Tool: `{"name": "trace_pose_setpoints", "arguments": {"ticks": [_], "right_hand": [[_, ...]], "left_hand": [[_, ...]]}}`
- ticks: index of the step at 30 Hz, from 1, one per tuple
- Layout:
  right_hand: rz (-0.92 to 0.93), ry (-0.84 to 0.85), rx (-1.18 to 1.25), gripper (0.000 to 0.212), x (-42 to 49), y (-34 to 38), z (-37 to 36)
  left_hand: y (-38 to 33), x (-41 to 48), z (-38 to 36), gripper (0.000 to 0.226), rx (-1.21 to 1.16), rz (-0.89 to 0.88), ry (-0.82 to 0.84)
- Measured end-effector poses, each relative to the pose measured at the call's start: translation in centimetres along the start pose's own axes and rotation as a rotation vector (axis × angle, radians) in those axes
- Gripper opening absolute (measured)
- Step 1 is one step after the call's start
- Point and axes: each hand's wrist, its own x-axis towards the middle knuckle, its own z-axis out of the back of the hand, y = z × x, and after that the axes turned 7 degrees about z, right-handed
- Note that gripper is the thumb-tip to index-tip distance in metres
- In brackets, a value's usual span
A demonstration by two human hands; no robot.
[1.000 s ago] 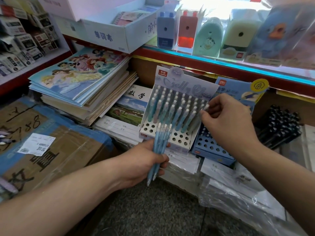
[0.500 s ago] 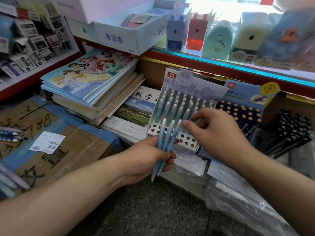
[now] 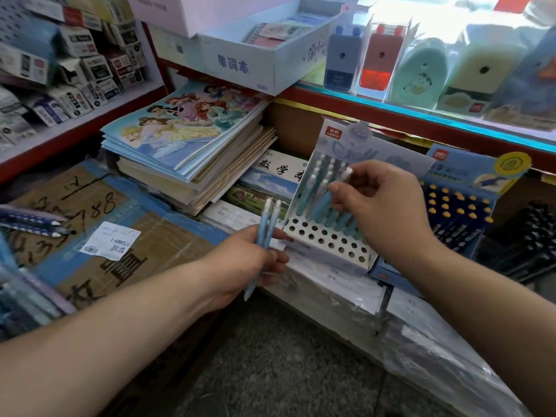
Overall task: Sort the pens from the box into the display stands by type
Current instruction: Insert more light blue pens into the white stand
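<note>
My left hand (image 3: 249,263) grips two light blue pens (image 3: 264,233), upright with their white caps on top, just left of the white display stand (image 3: 328,245). That stand has rows of round holes; its back rows hold several matching blue pens, its front rows show open holes. My right hand (image 3: 388,206) pinches one light blue pen (image 3: 323,206) over the stand's filled rows, tilted with its clear cap toward the stand's header card. A darker blue stand (image 3: 460,206) with yellow-capped pens sits to the right, partly behind my right hand.
Stacked notebooks (image 3: 186,139) lie left of the stand. A taped cardboard box (image 3: 90,236) sits further left with loose pens (image 3: 33,221) on it. Black pens (image 3: 529,245) lie at far right. Pencil sharpeners (image 3: 382,55) line the glass shelf above. Plastic-wrapped booklets (image 3: 346,284) lie under the stands.
My right hand came back from the stand to the bundle in my left hand, took one pen from it and lifted it up over the stand. The view shifted slightly left.
</note>
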Motion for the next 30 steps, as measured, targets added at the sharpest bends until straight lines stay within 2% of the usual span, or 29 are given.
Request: {"name": "trace_pose_setpoints", "arguments": {"ticks": [11,16,22,26,28,30], "right_hand": [[0.046,0.051,-0.225,0.007,1.0,-0.5,-3.4],[0.196,0.08,-0.451,0.031,1.2,-0.7,-4.2],[0.425,0.138,-0.634,0.034,1.1,-1.4,-4.6],[0.395,0.164,-0.663,0.04,0.8,-0.7,-3.9],[0.347,0.122,-0.623,0.03,0.2,-0.2,-3.2],[0.191,0.118,-0.452,0.021,-0.7,0.2,-2.8]], "left_hand": [[0.0,0.1,0.1,0.033,0.083,-0.012,-0.005],[0.0,0.0,0.2,0.034,0.081,-0.022,0.005],[-0.1,-0.1,0.1,0.033,0.085,-0.026,0.014],[-0.1,-0.4,0.1,0.032,0.101,-0.04,0.024],[-0.1,-0.4,0.1,0.032,0.104,-0.054,0.038],[0.0,-0.3,0.0,0.034,0.107,-0.079,0.058]]}}
